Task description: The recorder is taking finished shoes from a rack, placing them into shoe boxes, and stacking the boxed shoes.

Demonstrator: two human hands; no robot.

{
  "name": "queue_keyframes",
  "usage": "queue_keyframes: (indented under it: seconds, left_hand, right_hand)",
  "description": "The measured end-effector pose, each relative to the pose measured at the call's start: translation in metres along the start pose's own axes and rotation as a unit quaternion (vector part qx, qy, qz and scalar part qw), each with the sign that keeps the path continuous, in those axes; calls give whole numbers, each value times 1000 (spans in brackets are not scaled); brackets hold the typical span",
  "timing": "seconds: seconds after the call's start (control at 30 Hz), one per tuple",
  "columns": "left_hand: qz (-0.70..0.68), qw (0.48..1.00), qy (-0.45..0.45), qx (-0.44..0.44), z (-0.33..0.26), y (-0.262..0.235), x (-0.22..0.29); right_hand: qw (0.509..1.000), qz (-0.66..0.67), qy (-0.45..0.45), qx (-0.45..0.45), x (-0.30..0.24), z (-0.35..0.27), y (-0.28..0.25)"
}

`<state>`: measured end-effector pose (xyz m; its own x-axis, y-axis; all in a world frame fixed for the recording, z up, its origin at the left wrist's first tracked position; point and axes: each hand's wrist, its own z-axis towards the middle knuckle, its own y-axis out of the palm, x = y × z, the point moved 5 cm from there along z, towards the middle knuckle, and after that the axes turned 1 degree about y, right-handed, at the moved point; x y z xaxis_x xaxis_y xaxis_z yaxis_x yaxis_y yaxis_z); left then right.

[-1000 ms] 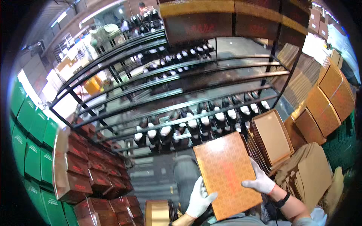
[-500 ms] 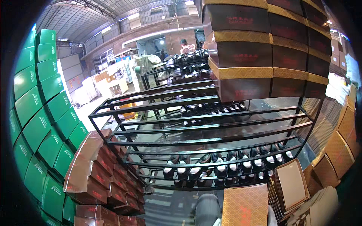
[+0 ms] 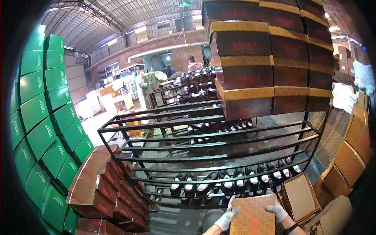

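Observation:
A shoebox with a gold patterned lid and red print (image 3: 252,216) is between my two gloved hands at the lower edge. My left hand (image 3: 228,215), in a pale glove, presses on its left side with the thumb toward the lid. On the opposite side my right hand (image 3: 278,209), gloved too and with a dark band at the wrist, grips the box. Just beyond it stands a black metal rack (image 3: 219,158). Black shoes with white stuffing (image 3: 226,184) line its lower shelf. The underside of the shoebox is out of sight.
Dark shoeboxes with gold lids (image 3: 244,76) are stacked high on the rack's right end. Green boxes (image 3: 37,111) rise at the left, above brown boxes (image 3: 92,196). Open box lids (image 3: 301,194) lean at right. Farther back, a person (image 3: 192,64) is beside more shoe racks.
Both my gloved hands have come into view around the gold-lidded shoebox, which has shifted slightly left and down. The whole view has tilted up a little.

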<state>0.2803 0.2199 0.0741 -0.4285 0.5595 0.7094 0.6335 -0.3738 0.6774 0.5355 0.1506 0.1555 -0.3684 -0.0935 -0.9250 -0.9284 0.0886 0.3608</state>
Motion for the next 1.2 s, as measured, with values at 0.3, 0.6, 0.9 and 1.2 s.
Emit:
queue_keyframes:
  seconds: [0.3, 0.6, 0.9, 1.2]
  left_hand:
    - [236, 918, 292, 127, -48, 39, 55]
    - [121, 944, 300, 65, -88, 90, 171]
    - [252, 722, 616, -189, -118, 453, 597]
    - [666, 146, 704, 199, -56, 510, 731]
  right_hand:
    - [957, -200, -202, 58, -7, -23, 15]
    - [977, -30, -133, -166, -108, -92, 116]
    - [824, -187, -518, -131, -672, -16, 327]
    - [686, -350, -637, 36, -526, 32, 287]
